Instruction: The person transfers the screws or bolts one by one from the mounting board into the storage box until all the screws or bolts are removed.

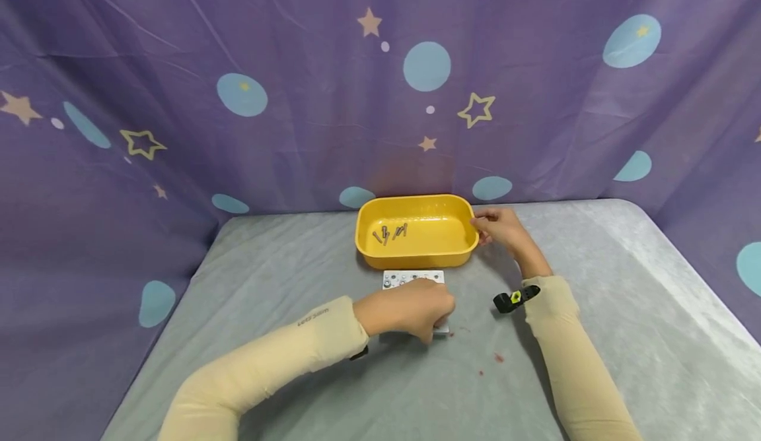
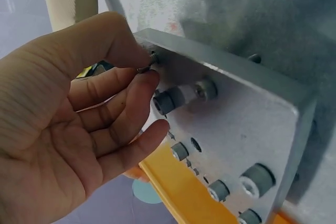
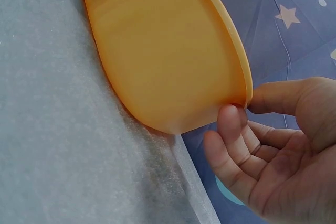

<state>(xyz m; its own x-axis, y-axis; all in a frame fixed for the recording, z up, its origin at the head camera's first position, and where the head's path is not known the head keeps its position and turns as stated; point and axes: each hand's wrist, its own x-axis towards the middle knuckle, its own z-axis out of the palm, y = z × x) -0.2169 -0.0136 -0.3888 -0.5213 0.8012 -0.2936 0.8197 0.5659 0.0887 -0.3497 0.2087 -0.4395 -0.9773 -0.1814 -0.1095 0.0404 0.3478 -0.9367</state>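
Observation:
My left hand [image 2: 79, 98] pinches a small metal screw [image 2: 153, 59] between thumb and index finger, at the edge of a silver metal plate [image 2: 241, 114]. Several socket-head screws [image 2: 257, 179] stand in the plate with their heads raised. From the head view, the left hand [image 1: 410, 305] covers most of the plate [image 1: 436, 276]. Behind the plate sits a yellow tray [image 1: 410, 261], and my right hand [image 1: 499, 226] pinches the rim at its right end. In the right wrist view the right hand [image 3: 278, 150] has thumb and finger on the tray rim [image 3: 242, 72].
Several loose screws [image 1: 386, 233] lie in the left part of the tray. A grey cloth [image 1: 297, 256] covers the table, with small red marks [image 1: 498, 358] right of the plate. A purple patterned curtain [image 1: 321, 98] hangs behind the table.

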